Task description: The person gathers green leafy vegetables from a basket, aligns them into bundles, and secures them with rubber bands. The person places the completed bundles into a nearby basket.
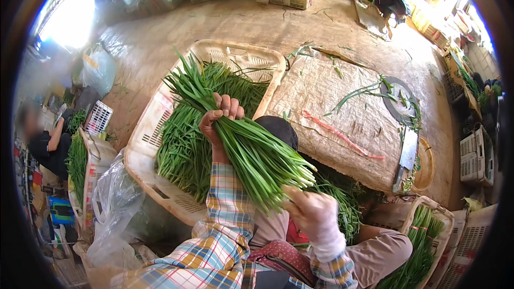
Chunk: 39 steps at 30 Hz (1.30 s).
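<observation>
My left hand (pixel 221 118) grips a thick bunch of garlic chives (pixel 257 150) around its leafy half, above a white plastic crate (pixel 138 156). The green tips fan out past my fingers to the upper left; the pale stem ends point to the lower right. My right hand (pixel 311 212), blurred by motion, is at those stem ends, and its fingers are too smeared to tell whether they pinch any stalks. Loose chives (pixel 186 156) fill much of the crate beneath. More loose chives (pixel 347 208) lie by my legs.
Right of the crate, a sheet-covered board (pixel 321 88) bears a red strip (pixel 341 134), a grey ring (pixel 399 100) and a cleaver (pixel 408 150). Tied chive bundles (pixel 421 228) fill a crate at lower right. A clear plastic bag (pixel 116 204) hangs at left. Another person (pixel 48 140) sits far left.
</observation>
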Each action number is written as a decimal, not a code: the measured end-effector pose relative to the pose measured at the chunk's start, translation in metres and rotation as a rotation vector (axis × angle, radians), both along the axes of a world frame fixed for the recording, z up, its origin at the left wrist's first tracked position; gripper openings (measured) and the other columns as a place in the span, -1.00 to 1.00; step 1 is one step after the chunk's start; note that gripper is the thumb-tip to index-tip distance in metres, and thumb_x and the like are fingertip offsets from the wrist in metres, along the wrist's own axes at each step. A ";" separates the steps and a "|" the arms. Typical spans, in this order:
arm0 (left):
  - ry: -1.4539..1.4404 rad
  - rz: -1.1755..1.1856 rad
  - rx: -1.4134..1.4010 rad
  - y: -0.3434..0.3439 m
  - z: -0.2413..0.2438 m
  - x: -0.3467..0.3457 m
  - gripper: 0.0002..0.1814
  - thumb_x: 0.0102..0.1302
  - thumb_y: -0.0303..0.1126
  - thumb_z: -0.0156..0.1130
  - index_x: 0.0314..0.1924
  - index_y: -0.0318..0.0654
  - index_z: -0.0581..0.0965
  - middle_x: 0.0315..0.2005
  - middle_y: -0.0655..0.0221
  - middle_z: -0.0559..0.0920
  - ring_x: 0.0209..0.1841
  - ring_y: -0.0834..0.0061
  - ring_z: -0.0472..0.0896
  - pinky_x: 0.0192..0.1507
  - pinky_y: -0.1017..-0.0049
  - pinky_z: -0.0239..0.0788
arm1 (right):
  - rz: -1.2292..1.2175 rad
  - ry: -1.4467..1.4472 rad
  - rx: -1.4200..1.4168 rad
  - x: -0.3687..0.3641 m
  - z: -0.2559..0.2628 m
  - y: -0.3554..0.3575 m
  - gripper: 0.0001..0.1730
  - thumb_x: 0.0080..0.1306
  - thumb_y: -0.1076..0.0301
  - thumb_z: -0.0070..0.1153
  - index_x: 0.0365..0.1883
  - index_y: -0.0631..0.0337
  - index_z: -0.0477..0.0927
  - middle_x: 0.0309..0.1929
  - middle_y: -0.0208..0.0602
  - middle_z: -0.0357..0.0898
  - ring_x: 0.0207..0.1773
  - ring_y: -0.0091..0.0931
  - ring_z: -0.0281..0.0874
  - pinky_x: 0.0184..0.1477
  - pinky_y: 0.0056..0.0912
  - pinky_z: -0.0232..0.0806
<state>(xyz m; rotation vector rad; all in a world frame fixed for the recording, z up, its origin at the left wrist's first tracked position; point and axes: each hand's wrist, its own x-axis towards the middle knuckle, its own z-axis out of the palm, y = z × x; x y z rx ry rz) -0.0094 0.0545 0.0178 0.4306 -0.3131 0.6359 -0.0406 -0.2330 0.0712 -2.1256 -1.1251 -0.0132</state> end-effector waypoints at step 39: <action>0.463 0.072 -0.042 -0.005 0.013 -0.009 -0.81 0.16 -0.51 0.02 -0.24 -0.48 0.44 -0.31 0.21 0.48 -0.37 0.34 0.46 -0.29 0.37 0.29 | -0.126 0.430 -0.047 0.013 -0.037 0.036 -0.04 0.01 0.25 0.30 0.36 0.18 0.11 0.00 0.09 0.50 -0.19 -0.11 0.59 -0.22 -0.18 0.45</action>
